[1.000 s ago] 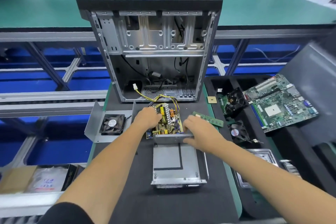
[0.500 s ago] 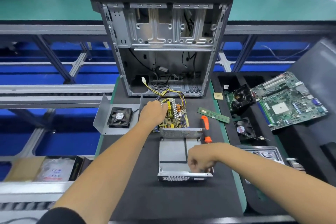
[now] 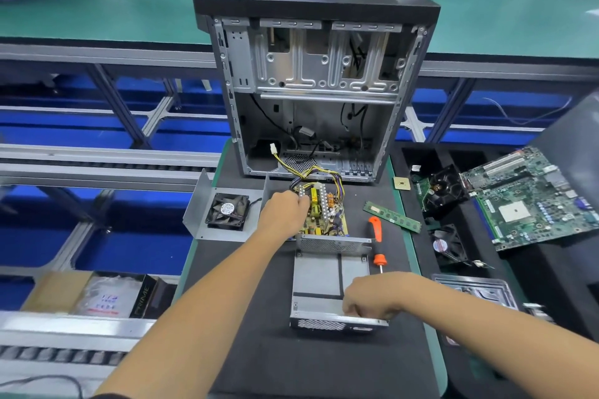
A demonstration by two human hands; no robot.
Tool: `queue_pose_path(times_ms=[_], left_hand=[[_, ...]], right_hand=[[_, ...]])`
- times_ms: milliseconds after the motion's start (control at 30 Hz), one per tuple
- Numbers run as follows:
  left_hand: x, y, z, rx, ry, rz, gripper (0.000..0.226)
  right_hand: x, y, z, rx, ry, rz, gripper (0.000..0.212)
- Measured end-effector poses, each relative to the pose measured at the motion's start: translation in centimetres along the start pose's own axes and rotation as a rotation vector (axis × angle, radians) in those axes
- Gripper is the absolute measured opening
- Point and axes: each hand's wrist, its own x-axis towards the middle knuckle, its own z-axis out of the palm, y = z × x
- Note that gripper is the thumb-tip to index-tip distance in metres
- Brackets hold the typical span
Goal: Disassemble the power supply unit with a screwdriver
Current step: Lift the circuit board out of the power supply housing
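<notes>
Hands split the job: left hand (image 3: 285,212) grips the circuit board (image 3: 324,215) mid-mat (image 3: 259,350) before the computer case (image 3: 316,84), right hand (image 3: 372,296) curls on the metal housing (image 3: 330,288) near edge, likely steadying it for separation, screwdriver (image 3: 376,241) idle beside, toward the mat's right edge.

Black mat on the table (image 3: 259,350) holds an open PC case (image 3: 311,91), metal housing (image 3: 330,285), fan bracket (image 3: 223,214), orange screwdriver (image 3: 376,233), RAM stick (image 3: 392,221), and probably a CPU chip (image 3: 402,184).

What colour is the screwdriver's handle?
Orange; the screwdriver shows plainly in the head view.
</notes>
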Motion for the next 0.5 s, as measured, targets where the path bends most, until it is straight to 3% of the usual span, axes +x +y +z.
queue_pose_path(times_ms=[233,500], left_hand=[[-0.6,-0.2,-0.1,-0.025,-0.009,0.012,0.050],[-2.9,-0.1,1.1,-0.046,0.039,0.040,0.045]], right_hand=[[-0.6,0.2,0.1,-0.012,0.051,-0.045,0.018],[-0.6,0.6,0.8,0.059,0.148,-0.080,0.023]])
